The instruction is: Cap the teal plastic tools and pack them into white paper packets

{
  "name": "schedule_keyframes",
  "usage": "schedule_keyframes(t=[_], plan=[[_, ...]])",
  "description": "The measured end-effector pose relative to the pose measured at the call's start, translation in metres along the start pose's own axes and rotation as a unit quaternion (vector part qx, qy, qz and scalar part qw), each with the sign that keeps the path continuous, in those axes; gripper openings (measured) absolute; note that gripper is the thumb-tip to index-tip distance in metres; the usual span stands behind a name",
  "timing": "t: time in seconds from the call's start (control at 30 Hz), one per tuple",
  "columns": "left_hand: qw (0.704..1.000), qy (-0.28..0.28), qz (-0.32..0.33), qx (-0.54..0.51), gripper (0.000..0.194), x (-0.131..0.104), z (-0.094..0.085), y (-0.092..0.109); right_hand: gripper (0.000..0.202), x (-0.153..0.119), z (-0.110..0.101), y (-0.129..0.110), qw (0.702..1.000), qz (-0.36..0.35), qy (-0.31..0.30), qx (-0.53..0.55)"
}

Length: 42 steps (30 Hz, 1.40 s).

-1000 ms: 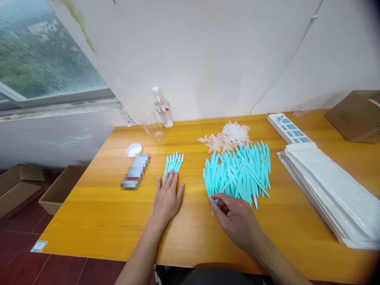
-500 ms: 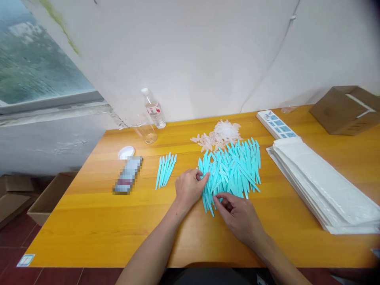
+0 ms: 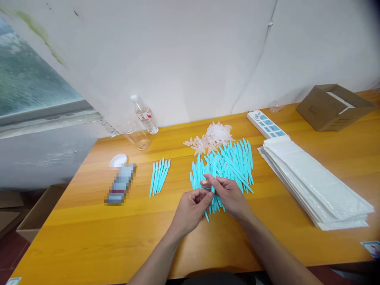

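Many turquoise plastic sticks with blade-like tips lie in a pile [image 3: 234, 162] at the middle of the table. Over the pile's near left part, my left hand [image 3: 192, 208] and my right hand [image 3: 230, 194] meet. Between their fingertips a turquoise stick [image 3: 213, 186] stands out, its lower end pinched by my left hand and its upper part at my right fingers. Several like sticks [image 3: 159, 177] lie side by side in a row to the left. Behind the pile is a heap of small translucent pieces [image 3: 218, 133].
A phone-like blurred object [image 3: 121, 184], a white lid [image 3: 118, 160], a clear jar [image 3: 139, 140] and a water bottle [image 3: 146, 117] are at the left. White plastic bags [image 3: 314, 182], a printed card stack [image 3: 267, 124] and a cardboard box [image 3: 323, 109] are at the right.
My hands have come together, and a turquoise stick is now held between them. My right hand has moved up and inward. The view has shifted slightly to the right.
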<state>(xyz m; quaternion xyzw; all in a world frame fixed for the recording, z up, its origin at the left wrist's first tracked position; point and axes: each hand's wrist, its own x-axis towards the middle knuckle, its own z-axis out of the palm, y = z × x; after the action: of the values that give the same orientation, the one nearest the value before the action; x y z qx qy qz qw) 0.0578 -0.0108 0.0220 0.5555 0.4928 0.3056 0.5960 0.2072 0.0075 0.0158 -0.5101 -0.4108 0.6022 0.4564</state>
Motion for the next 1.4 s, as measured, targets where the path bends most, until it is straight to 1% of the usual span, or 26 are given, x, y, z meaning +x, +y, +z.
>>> schedule_keyframes(t=[0.03,0.07,0.1,0.13,0.17,0.2,0.27,0.3,0.37,0.43,0.5,0.6,0.67,0.7,0.77,0.8,0.83,0.87,0.9,0.93,1.0,1.07,1.17,1.3,1.4], plan=[[1.0,-0.014,0.005,0.02,0.04,0.006,-0.007,0.0,0.044,0.001,-0.002,0.0,1.0,0.009,0.002,0.011],[0.998,-0.006,0.015,0.053,0.04,0.016,-0.017,0.001,0.046,0.001,-0.005,-0.001,1.0,0.018,0.008,0.006],[0.993,0.025,0.032,0.107,0.041,0.029,-0.03,0.003,0.047,0.0,-0.009,-0.001,0.999,0.017,0.019,-0.02],[0.983,0.076,0.052,0.16,0.041,0.045,-0.044,0.005,0.047,-0.002,-0.014,-0.001,0.997,0.003,0.031,-0.064],[0.96,0.136,0.076,0.232,0.041,0.064,-0.058,0.007,0.045,-0.004,-0.018,-0.002,0.991,-0.02,0.041,-0.123],[0.927,0.172,0.1,0.318,0.041,0.084,-0.071,0.009,0.042,-0.007,-0.022,-0.004,0.98,-0.051,0.044,-0.188],[0.904,0.176,0.122,0.369,0.033,0.124,-0.089,0.011,0.04,-0.012,-0.028,-0.007,0.944,-0.112,0.038,-0.307],[0.896,0.166,0.132,0.389,0.03,0.141,-0.094,0.011,0.043,-0.014,-0.03,-0.009,0.925,-0.133,0.032,-0.354],[0.887,0.137,0.146,0.415,0.029,0.167,-0.095,0.008,0.046,-0.016,-0.03,-0.011,0.896,-0.157,0.024,-0.415],[0.878,0.113,0.155,0.438,0.027,0.181,-0.093,0.003,0.041,-0.016,-0.031,-0.012,0.883,-0.166,0.016,-0.439],[0.873,0.098,0.16,0.45,0.022,0.185,-0.091,0.0,0.036,-0.014,-0.031,-0.01,0.882,-0.163,-0.001,-0.443],[0.873,0.092,0.168,0.449,0.02,0.174,-0.094,0.002,0.034,-0.011,-0.035,-0.008,0.885,-0.153,-0.012,-0.439],[0.876,0.095,0.173,0.439,0.024,0.154,-0.098,0.008,0.034,-0.01,-0.036,-0.008,0.887,-0.151,-0.014,-0.436],[0.889,0.089,0.171,0.414,0.027,0.14,-0.1,0.012,0.035,-0.01,-0.037,-0.009,0.887,-0.15,-0.018,-0.436],[0.934,0.057,0.146,0.321,0.033,0.106,-0.102,0.017,0.037,-0.01,-0.037,-0.011,0.889,-0.148,-0.028,-0.432],[0.958,0.039,0.124,0.256,0.034,0.087,-0.102,0.017,0.038,-0.011,-0.036,-0.012,0.891,-0.148,-0.033,-0.429],[0.975,0.031,0.1,0.195,0.033,0.069,-0.101,0.016,0.038,-0.011,-0.035,-0.014,0.892,-0.15,-0.039,-0.425],[0.987,0.034,0.077,0.138,0.031,0.051,-0.099,0.014,0.039,-0.011,-0.034,-0.015,0.892,-0.153,-0.046,-0.423],[0.992,0.049,0.059,0.096,0.029,0.035,-0.098,0.011,0.04,-0.011,-0.033,-0.015,0.891,-0.157,-0.053,-0.422],[0.995,0.07,0.046,0.062,0.028,0.021,-0.096,0.007,0.04,-0.012,-0.031,-0.016,0.89,-0.161,-0.062,-0.422],[0.994,0.103,0.029,0.013,0.027,0.001,-0.091,0.0,0.039,-0.012,-0.028,-0.016,0.886,-0.167,-0.083,-0.425],[0.993,0.12,0.017,-0.008,0.027,-0.012,-0.087,-0.006,0.037,-0.014,-0.024,-0.017,0.88,-0.169,-0.107,-0.431],[0.992,0.124,0.012,-0.012,0.027,-0.022,-0.084,-0.01,0.035,-0.019,-0.018,-0.019,0.871,-0.166,-0.132,-0.443],[0.993,0.114,0.013,-0.017,0.027,-0.031,-0.087,-0.014,0.036,-0.024,-0.014,-0.021,0.861,-0.172,-0.141,-0.457],[0.993,0.118,0.011,-0.011,0.028,-0.035,-0.089,-0.016,0.037,-0.027,-0.013,-0.021,0.863,-0.177,-0.138,-0.453]])
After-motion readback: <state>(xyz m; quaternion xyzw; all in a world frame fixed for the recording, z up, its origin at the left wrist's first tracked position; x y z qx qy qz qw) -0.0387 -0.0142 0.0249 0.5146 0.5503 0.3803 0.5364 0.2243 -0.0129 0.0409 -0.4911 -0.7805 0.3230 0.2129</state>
